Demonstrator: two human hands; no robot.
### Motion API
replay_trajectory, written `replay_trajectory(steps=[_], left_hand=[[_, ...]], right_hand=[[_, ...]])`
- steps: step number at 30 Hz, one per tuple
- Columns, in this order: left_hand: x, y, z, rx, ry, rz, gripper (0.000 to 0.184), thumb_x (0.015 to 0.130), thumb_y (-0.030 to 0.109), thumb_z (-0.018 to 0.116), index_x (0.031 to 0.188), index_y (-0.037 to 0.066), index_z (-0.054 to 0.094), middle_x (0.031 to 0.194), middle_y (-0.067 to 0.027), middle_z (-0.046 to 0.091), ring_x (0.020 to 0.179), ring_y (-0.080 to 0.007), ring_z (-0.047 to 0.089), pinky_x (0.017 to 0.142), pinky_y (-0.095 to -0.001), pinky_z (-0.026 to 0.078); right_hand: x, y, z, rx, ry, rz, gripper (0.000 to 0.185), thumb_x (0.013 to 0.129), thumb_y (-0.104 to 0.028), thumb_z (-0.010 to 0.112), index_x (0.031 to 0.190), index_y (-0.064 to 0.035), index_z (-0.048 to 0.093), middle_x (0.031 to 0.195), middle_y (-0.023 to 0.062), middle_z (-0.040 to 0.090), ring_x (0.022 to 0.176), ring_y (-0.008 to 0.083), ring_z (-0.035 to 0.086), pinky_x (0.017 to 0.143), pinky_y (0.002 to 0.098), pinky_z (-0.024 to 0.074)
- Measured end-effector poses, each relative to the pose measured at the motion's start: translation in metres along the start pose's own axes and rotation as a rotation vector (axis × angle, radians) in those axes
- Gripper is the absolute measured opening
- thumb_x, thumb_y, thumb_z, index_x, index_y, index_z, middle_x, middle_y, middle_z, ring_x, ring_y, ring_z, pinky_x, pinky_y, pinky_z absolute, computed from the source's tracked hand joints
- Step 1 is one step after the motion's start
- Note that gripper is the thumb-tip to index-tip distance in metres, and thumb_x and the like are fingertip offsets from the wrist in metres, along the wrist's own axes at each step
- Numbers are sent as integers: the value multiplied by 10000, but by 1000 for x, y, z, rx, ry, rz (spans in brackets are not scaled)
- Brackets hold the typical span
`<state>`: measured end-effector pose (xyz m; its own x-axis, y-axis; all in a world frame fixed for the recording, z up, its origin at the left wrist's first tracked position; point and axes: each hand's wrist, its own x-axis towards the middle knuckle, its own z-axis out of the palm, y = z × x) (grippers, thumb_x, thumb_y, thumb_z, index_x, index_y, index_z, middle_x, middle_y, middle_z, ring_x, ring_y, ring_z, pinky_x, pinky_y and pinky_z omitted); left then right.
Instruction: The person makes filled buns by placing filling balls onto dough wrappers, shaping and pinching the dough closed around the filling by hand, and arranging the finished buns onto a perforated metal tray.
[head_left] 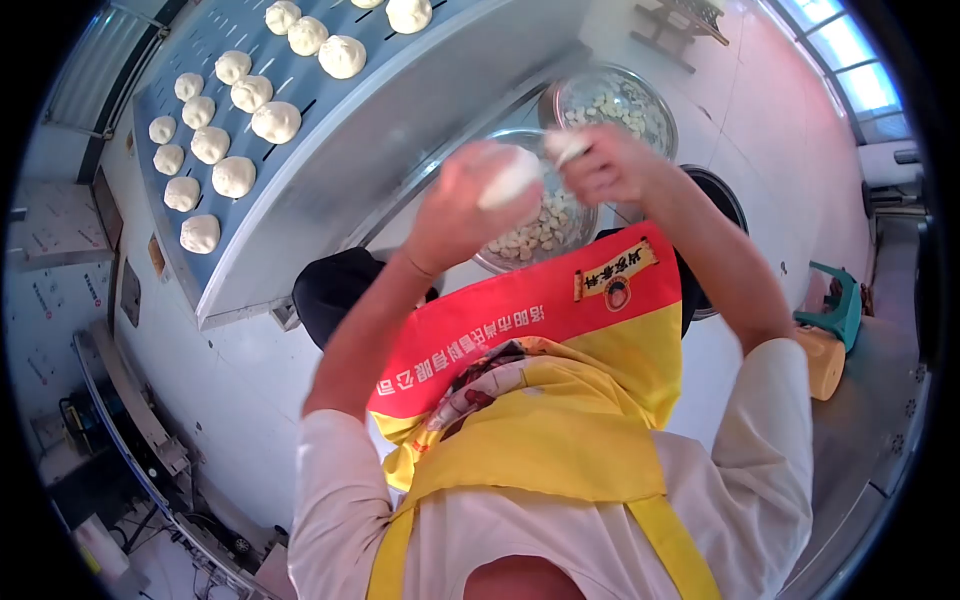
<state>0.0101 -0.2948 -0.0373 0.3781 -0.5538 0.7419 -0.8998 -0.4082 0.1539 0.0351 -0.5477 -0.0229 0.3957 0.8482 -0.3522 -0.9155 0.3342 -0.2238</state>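
L hand (470, 205) is up over the near bowl (588, 240), fingers curled partway round a white lump (515, 178), a rounded pc filling the palm; exact finger spread blurred, can't tell. R hand (605, 165) is just to its R, also over the bowls, thumb & fingers drawn close together on a small white pc (572, 148), which sticks out twd the L hand; blur hides the exact grip. Lump & small pc are nr each other, w/ a gap btwn. Near bowl, shiny & round, has lots of small pale pcs (540, 228) on its bottom, partly hidden by hands. Far bowl (665, 120), similar, sits just beyond, to the R, also w/ pale pcs. Upper L: blue surface (345, 95) w/ slots & a pale raised side wall (290, 165), bearing rows of bun-like white lumps (233, 177), some cut off at top edge. Person wears a red & yellow apron (540, 450) over light short sleeves (765, 420). Dark round container (725, 200) stands behind R forearm, partly hidden. Further R: teal item (845, 305) nr an orange-tan container (822, 362).
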Motion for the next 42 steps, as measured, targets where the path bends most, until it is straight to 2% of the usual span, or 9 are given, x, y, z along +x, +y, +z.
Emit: replay_trajectory(steps=[4, 8, 13, 19, 22, 25, 35, 38, 42], left_hand=[[1, 18, 27, -1433, 488, -981, 421, 867, 90, 629, 1263, 82, 488, 1186, -127, 554, 1074, -321, 565, 894, -390, 495], [-17, 19, 29, -2109, 417, -1280, 523, 978, 480, 401, 1276, 52, 448, 1158, -154, 580, 1026, -316, 603, 813, -390, 528], [-28, 13, 36, -2090, 200, -1495, 906, 795, 825, 248, 1191, 62, 534, 1050, -162, 641, 775, -293, 669, 644, -388, 560], [-2, 27, 39, -1846, 118, -1677, 932, 800, 825, 209, 1215, 54, 528, 1121, -112, 631, 961, -260, 645, 798, -399, 535], [10, 31, 41, -1898, 227, -1509, 908, 824, 802, 212, 1221, 50, 530, 1139, -91, 627, 1024, -241, 624, 857, -379, 510], [18, 39, 34, -1789, 241, -1509, 854, 851, 772, 222, 1193, 59, 544, 1131, -87, 629, 1025, -230, 623, 853, -367, 510], [20, 41, 19, -1674, 287, -1487, 716, 888, 712, 318, 1142, 87, 559, 1032, -75, 643, 922, -204, 645, 778, -352, 531], [19, 32, 0, -1643, -142, -1399, 712, 896, 707, 307, 1171, 92, 537, 1065, -71, 626, 943, -193, 630, 768, -360, 529], [31, 43, 0, -1575, 183, -1517, 732, 882, 724, 312, 1185, 93, 530, 1042, -76, 627, 902, -183, 643, 626, -329, 542]], right_hand=[[-8, 3, 6, -259, 227, -419, 98, 937, -146, 503, 953, -68, 561, 624, -16, 444, 496, 71, 423, 468, 251, 418], [28, 31, -66, -1074, 828, -459, 240, 876, -175, 611, 1068, -30, 609, 821, 26, 588, 725, 123, 566, 657, 275, 503], [36, 56, -82, -1963, 897, -351, 509, 765, -195, 727, 1216, -40, 549, 1168, 82, 563, 1064, 197, 553, 883, 329, 466], [29, 76, 16, -1053, 290, -718, 797, 634, -246, 833, 1315, -63, 461, 1308, 114, 510, 1230, 212, 482, 1021, 319, 369], [36, 76, 9, -1253, 742, -731, 858, 567, -270, 877, 1290, -51, 470, 1233, 102, 560, 1177, 222, 523, 989, 323, 397], [43, 80, 19, -1318, 591, -1182, 828, 526, -289, 895, 1214, -41, 507, 1096, 100, 617, 1035, 219, 592, 903, 330, 453], [48, 83, 44, -1244, 763, -981, 707, 583, -360, 851, 1121, -26, 536, 985, 89, 633, 922, 200, 614, 819, 332, 479], [46, 87, 47, -1079, 672, -974, 658, 613, -334, 819, 1124, -26, 541, 957, 86, 634, 895, 186, 614, 795, 323, 483], [54, 84, 57, -1105, 770, -1038, 623, 629, -283, 798, 1123, -4, 541, 935, 91, 630, 844, 174, 613, 759, 313, 492]])
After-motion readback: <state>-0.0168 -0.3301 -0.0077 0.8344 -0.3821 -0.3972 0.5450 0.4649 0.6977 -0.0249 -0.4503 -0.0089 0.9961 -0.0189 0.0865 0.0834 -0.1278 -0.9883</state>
